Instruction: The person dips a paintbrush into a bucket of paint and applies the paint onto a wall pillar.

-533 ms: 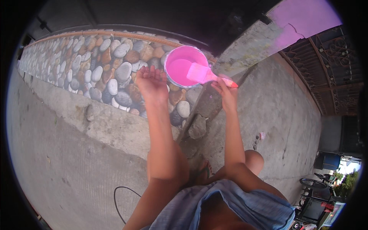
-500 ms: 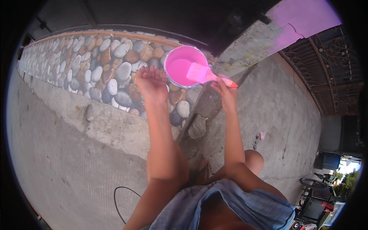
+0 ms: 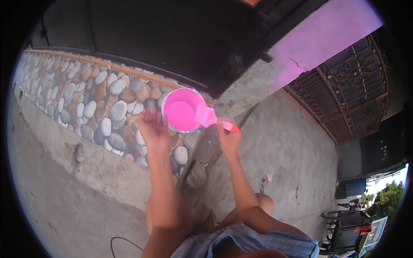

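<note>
A round bucket [image 3: 167, 97] of bright pink paint stands on the pebble-patterned strip. My right hand [image 3: 229, 138] grips a paintbrush [image 3: 205, 116] by its orange-tipped handle. The wide bristles are coated pink and lie at the bucket's right rim, partly over the opening. On the other side, my left hand [image 3: 154, 129] is palm up with its fingers stretched out. It is right beside the bucket's left wall; whether it touches the bucket I cannot tell.
Behind the bucket rises a dark gate [image 3: 150, 47]. A concrete wall [image 3: 249, 84], partly painted pink, runs to the upper right. Beyond it are an ornate metal gate [image 3: 344, 90] and a parked wheeled cart [image 3: 346, 232]. A thin black cable [image 3: 112, 245] lies at lower left.
The view has tilted up and shifted right, so bucket and hands appear lower and further left. The brush has turned slightly, and its bristles sit closer to the bucket's right rim.
</note>
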`<control>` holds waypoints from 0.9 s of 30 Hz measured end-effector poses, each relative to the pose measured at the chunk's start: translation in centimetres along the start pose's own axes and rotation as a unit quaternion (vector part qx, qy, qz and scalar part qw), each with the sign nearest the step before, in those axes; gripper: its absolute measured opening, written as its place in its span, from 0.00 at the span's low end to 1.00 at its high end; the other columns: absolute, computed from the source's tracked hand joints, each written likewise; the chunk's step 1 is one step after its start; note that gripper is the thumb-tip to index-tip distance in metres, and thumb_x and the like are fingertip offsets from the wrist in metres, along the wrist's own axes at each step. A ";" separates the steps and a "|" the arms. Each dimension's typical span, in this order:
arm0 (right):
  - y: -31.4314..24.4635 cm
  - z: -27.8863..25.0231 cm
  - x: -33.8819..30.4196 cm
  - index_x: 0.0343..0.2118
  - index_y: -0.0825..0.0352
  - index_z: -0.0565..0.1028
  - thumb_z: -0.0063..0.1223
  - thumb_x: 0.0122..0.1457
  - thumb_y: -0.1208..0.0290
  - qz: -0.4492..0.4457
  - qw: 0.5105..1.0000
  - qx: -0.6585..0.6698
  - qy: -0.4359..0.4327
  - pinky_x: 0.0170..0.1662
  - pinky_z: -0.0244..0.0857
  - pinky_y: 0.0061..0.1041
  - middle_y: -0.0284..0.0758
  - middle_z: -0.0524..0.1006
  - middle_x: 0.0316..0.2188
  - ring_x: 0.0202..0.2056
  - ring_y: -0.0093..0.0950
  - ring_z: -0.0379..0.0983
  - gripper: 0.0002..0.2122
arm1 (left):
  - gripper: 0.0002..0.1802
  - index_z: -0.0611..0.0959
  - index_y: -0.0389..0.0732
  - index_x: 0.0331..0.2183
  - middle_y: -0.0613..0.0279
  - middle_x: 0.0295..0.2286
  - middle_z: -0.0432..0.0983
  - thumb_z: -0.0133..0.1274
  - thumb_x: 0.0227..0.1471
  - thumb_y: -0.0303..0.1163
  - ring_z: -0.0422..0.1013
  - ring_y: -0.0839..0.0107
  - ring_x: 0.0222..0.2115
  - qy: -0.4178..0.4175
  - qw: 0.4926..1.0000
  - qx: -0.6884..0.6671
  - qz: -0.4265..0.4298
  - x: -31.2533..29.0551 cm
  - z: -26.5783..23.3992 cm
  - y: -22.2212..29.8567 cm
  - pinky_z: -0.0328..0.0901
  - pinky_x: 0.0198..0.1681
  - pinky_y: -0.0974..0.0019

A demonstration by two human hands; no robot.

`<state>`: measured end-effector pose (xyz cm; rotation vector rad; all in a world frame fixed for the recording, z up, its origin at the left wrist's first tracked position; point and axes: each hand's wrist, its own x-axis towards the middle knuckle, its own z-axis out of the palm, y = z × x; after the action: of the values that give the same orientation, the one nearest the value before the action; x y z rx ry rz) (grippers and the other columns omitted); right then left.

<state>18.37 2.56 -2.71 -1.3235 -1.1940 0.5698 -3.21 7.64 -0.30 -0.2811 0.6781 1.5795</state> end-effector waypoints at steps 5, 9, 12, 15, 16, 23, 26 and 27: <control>-2.2 -2.2 3.3 0.35 0.73 0.75 0.53 0.57 0.79 -0.031 0.999 -0.002 -0.041 0.37 0.67 0.18 0.33 0.76 0.32 0.33 0.20 0.72 0.05 | 0.25 0.64 0.40 0.49 0.57 0.50 0.57 0.48 0.52 0.40 0.52 0.64 0.55 -0.002 1.000 -0.013 -0.006 -0.6 1.0 -0.1 0.47 0.60 0.55; -5.4 -6.3 6.2 0.36 0.73 0.76 0.54 0.56 0.78 -0.084 0.993 -0.076 -0.041 0.40 0.65 0.18 0.32 0.77 0.33 0.35 0.19 0.72 0.06 | 0.25 0.64 0.39 0.49 0.56 0.50 0.57 0.48 0.51 0.39 0.52 0.63 0.55 0.001 1.000 -0.013 -0.001 -0.7 1.0 0.3 0.46 0.60 0.55; -7.3 -9.5 8.4 0.34 0.72 0.78 0.55 0.54 0.79 -0.131 0.977 -0.164 -0.029 0.41 0.65 0.20 0.33 0.78 0.33 0.36 0.21 0.73 0.05 | 0.26 0.64 0.39 0.49 0.56 0.50 0.57 0.48 0.51 0.39 0.52 0.63 0.55 -0.006 1.000 -0.013 0.001 -0.8 0.9 0.5 0.47 0.60 0.54; -8.7 -11.6 10.8 0.33 0.71 0.78 0.56 0.52 0.81 -0.287 0.898 -0.329 -0.056 0.41 0.66 0.22 0.38 0.79 0.33 0.36 0.28 0.76 0.06 | 0.32 0.56 0.37 0.55 0.52 0.54 0.52 0.45 0.53 0.40 0.48 0.62 0.58 -0.025 1.000 0.004 -0.002 -1.6 1.1 0.6 0.46 0.61 0.56; -8.8 -12.1 11.3 0.33 0.71 0.78 0.56 0.52 0.81 -0.286 0.897 -0.331 -0.055 0.41 0.66 0.22 0.38 0.79 0.33 0.36 0.28 0.76 0.06 | 0.37 0.49 0.36 0.60 0.49 0.58 0.47 0.42 0.56 0.41 0.45 0.60 0.60 -0.039 0.999 0.020 -0.002 -1.8 1.1 0.5 0.46 0.62 0.57; -9.9 -13.1 14.4 0.33 0.70 0.78 0.56 0.49 0.83 -0.338 0.843 -0.410 -0.085 0.43 0.67 0.26 0.40 0.79 0.35 0.39 0.35 0.76 0.08 | 0.37 0.48 0.36 0.60 0.48 0.58 0.48 0.42 0.56 0.41 0.45 0.60 0.61 -0.040 0.999 0.022 0.003 -2.2 1.1 0.8 0.46 0.61 0.57; -11.5 -13.0 13.7 0.33 0.69 0.78 0.56 0.48 0.82 -0.383 0.826 -0.413 -0.021 0.42 0.68 0.28 0.40 0.79 0.35 0.39 0.37 0.76 0.08 | 0.36 0.50 0.35 0.60 0.49 0.57 0.48 0.42 0.56 0.41 0.45 0.60 0.60 -0.053 0.998 0.029 0.007 -2.1 0.9 0.8 0.46 0.61 0.57; -11.6 -13.1 13.3 0.34 0.69 0.78 0.55 0.48 0.82 -0.402 0.816 -0.415 0.015 0.42 0.68 0.28 0.40 0.79 0.35 0.39 0.38 0.76 0.09 | 0.35 0.51 0.35 0.59 0.49 0.57 0.49 0.42 0.56 0.41 0.45 0.60 0.60 -0.051 0.998 0.032 0.006 -2.2 1.0 0.8 0.47 0.61 0.57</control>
<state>31.30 5.94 14.79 -1.3142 -1.9153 -0.6724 -3.46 6.40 1.89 -0.1479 0.6503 1.5692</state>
